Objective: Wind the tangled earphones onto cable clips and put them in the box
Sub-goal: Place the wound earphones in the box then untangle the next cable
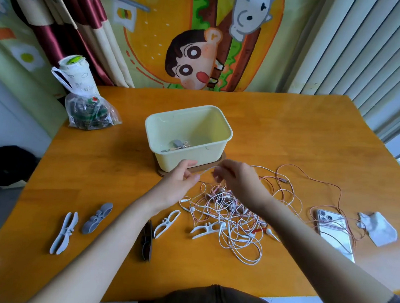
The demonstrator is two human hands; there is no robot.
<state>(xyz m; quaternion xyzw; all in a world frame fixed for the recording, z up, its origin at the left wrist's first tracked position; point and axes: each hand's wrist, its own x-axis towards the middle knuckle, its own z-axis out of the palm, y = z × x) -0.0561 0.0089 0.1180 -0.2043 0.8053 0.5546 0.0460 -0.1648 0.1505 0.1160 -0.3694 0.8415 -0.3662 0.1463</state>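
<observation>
A tangle of white and pink earphone cables [232, 216] lies on the wooden table in front of a pale yellow box [201, 156]. Inside the box lies a wound grey clip [179, 145]. My left hand [180, 181] and my right hand [235, 178] are raised just above the tangle, each pinching one end of a short stretch of cable held taut between them. Loose cable clips lie near me: two white ones [167, 223] [203, 229], a dark one [147, 240], and two grey ones [64, 232] [98, 217] at the left.
A phone [334, 231] in a clear case lies at the right with pink cable across it, next to a crumpled white tissue [377, 228]. A plastic bag and a cup [83, 99] stand at the table's back left. The box rests on a brown wooden base.
</observation>
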